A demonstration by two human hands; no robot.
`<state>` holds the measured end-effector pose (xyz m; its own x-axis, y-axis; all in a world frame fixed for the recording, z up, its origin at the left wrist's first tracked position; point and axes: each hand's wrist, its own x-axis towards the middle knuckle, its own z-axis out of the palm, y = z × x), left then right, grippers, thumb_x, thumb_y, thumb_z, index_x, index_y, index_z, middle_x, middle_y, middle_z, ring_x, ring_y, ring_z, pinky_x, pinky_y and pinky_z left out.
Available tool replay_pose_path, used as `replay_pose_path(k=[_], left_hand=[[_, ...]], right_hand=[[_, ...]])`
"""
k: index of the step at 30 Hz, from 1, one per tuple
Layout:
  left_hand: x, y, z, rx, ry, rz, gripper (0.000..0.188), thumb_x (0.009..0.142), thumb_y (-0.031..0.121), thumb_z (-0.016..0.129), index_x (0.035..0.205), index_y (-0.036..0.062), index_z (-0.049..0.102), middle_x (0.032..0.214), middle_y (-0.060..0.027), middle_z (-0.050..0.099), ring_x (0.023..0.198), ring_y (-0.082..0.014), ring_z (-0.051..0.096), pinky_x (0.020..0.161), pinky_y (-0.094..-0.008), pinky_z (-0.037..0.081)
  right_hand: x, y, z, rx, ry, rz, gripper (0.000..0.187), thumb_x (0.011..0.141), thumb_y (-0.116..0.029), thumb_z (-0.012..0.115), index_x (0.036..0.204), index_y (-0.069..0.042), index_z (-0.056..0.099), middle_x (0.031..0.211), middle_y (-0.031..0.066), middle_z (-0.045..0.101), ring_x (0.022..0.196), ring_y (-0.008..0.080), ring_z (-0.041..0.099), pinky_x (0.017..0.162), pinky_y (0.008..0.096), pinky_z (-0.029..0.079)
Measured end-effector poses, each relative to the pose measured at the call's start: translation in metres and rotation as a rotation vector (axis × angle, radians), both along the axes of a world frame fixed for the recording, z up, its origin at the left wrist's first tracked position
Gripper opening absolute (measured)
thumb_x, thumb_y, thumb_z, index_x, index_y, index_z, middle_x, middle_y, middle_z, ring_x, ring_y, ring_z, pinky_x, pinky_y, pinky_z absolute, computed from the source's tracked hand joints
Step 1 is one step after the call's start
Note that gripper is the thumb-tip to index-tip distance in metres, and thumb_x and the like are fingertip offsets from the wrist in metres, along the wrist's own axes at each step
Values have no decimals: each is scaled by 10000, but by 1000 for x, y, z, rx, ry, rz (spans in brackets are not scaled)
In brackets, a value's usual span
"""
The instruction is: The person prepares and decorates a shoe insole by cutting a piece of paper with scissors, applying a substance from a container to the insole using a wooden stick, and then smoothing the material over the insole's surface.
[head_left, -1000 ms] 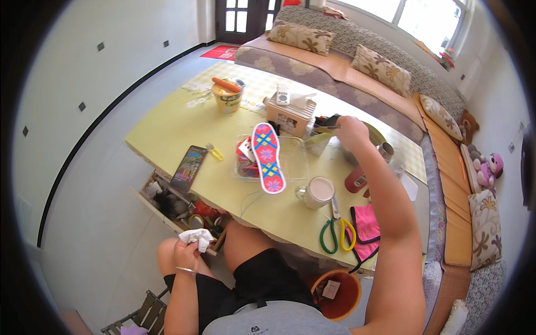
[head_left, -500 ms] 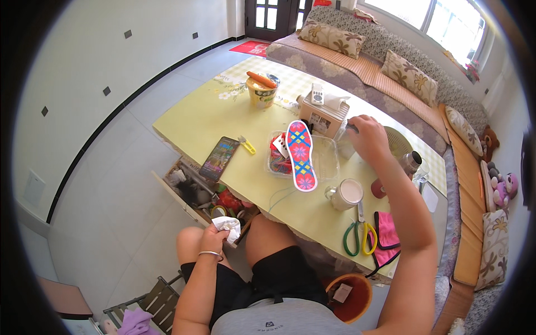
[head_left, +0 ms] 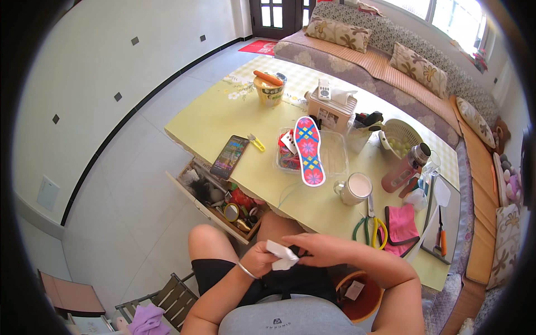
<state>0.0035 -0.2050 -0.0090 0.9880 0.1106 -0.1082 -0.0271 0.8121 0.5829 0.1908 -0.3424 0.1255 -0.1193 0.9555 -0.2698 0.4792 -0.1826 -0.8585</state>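
Above my lap, my left hand [head_left: 258, 260] is closed around a crumpled white tissue [head_left: 283, 255]. My right hand [head_left: 315, 249] meets it from the other side, its fingers bent at the tissue's edge. A small dark patch shows beneath those fingers; whether it is an object or my black shorts is unclear. On the table ahead, an embroidered insole [head_left: 309, 151] in pink and blue leans across a clear plastic box [head_left: 333, 153] with red thread in it.
An open drawer [head_left: 209, 209] full of odds and ends juts out at the left. A glass mug [head_left: 355, 188], scissors [head_left: 370, 226], a pink cloth [head_left: 401, 226] and a thermos [head_left: 406, 167] stand or lie at the right. A phone [head_left: 230, 156] lies near the table's edge; a bin [head_left: 363, 304] stands below.
My right hand has come back from beside the tissue box to my lap and joined the left. My left hand has shifted right with the tissue. The view has turned slightly.
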Motion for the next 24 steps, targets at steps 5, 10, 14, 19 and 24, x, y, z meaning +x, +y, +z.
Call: replay_pose_path(k=[5,10,14,19,24], left_hand=[[17,-14,4,-89,146,12,289,872,-11,576,1154,8,641,1084,-132,687,953,-234,678,824,-357,551],[21,-24,-2,-16,344,16,264,934,72,518,1173,32,623,1041,-105,690,897,-218,677,762,-320,543],[22,-34,-2,-25,343,-93,277,960,148,521,1182,12,615,1090,-132,686,925,-235,685,812,-345,539],[20,-29,10,30,357,-185,330,985,221,505,1212,1,599,1139,-176,686,934,-226,696,801,-306,533],[1,-14,-17,67,480,-9,262,941,163,569,1137,1,633,984,-152,720,773,-172,686,712,-274,543]], right_hand=[[-16,-17,-38,256,-113,-170,564,819,-105,713,1338,-45,501,1245,204,584,1086,374,598,907,419,503],[-26,-32,-55,521,-261,-321,446,808,-100,722,1233,-51,598,1252,145,607,1018,337,614,866,393,516],[-27,-35,-61,570,-280,-382,357,782,-63,721,1134,-75,664,1064,106,681,908,299,631,798,377,525],[-9,-55,-51,581,-315,-674,259,756,30,681,998,-58,699,867,100,693,780,281,627,698,372,510],[23,-73,-50,756,-692,-831,234,745,54,660,961,-30,692,922,112,683,818,295,617,736,381,505]])
